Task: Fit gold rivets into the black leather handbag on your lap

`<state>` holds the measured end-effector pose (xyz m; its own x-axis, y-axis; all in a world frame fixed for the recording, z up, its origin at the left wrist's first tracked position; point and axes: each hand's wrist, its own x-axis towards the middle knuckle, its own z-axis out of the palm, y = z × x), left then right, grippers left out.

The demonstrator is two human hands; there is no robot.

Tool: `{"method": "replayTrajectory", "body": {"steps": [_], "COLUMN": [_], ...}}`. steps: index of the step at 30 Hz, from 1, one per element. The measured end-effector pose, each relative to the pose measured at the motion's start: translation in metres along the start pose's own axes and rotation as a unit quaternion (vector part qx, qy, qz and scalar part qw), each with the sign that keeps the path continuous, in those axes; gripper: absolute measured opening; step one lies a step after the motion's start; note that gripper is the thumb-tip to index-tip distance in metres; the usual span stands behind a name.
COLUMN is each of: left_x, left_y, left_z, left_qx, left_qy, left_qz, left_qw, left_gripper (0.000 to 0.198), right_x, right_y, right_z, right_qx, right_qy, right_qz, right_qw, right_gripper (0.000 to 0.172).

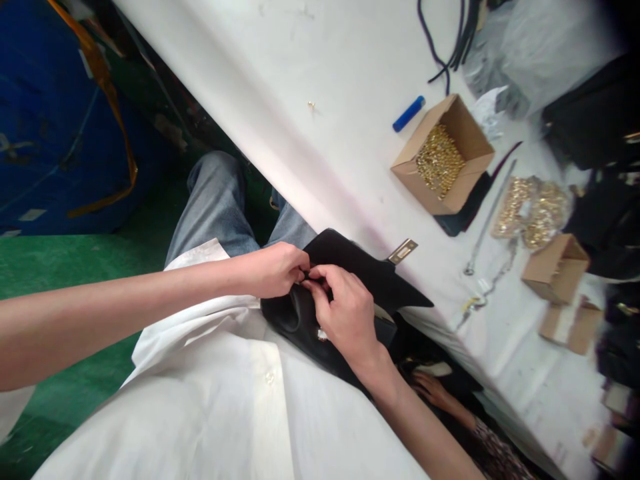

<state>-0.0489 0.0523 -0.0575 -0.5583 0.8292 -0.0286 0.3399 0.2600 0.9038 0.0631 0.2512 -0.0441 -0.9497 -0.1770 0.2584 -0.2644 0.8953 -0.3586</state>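
Note:
A black handbag point(350, 257) rests across my lap against the table edge, its flap spread out and a gold-coloured metal clasp plate point(403, 251) sticking out from the flap. My left hand point(281, 269) is closed in a pinch at the bag's near left edge. Right beside it, my right hand point(345, 303) pinches the same spot with thumb and forefinger, its other fingers curled over the bag. The fingertips of both hands nearly meet. Whatever small part lies between them is mostly hidden. A small white patch point(322, 335) shows on the bag under my right hand.
On the white table point(350, 80) stand a cardboard box point(415, 175) of small gold metal pieces, a blue lighter-like object point(409, 114), bags of gold hardware point(533, 210) and smaller boxes point(556, 269). Black cords point(455, 47) lie at the back. Another person's hand point(435, 390) is at lower right.

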Motion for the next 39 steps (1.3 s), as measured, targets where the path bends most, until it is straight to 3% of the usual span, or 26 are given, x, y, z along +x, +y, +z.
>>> {"method": "replayTrajectory", "body": {"steps": [3, 10, 25, 39], "left_x": [0.002, 0.006, 0.013, 0.014], "left_y": [-0.004, -0.007, -0.006, -0.005], "left_z": [0.004, 0.01, 0.008, 0.001], "left_qx": [-0.014, 0.013, 0.009, -0.035], "left_qy": [0.024, 0.026, -0.003, -0.035], "left_qz": [0.0, -0.004, -0.029, -0.055], "left_qw": [1.0, 1.0, 1.0, 0.997], "left_gripper": [0.024, 0.022, 0.02, 0.02], "right_x": [-0.001, -0.003, -0.006, -0.002], "right_y": [0.002, 0.005, 0.008, 0.01], "right_z": [0.001, 0.003, 0.007, 0.004], "right_qx": [0.019, 0.017, 0.115, 0.108], "right_qy": [0.0, -0.009, 0.048, -0.014], "right_qz": [-0.021, -0.065, -0.016, -0.005], "right_qw": [1.0, 0.998, 0.992, 0.994], "right_gripper": [0.01, 0.018, 0.017, 0.015]}}
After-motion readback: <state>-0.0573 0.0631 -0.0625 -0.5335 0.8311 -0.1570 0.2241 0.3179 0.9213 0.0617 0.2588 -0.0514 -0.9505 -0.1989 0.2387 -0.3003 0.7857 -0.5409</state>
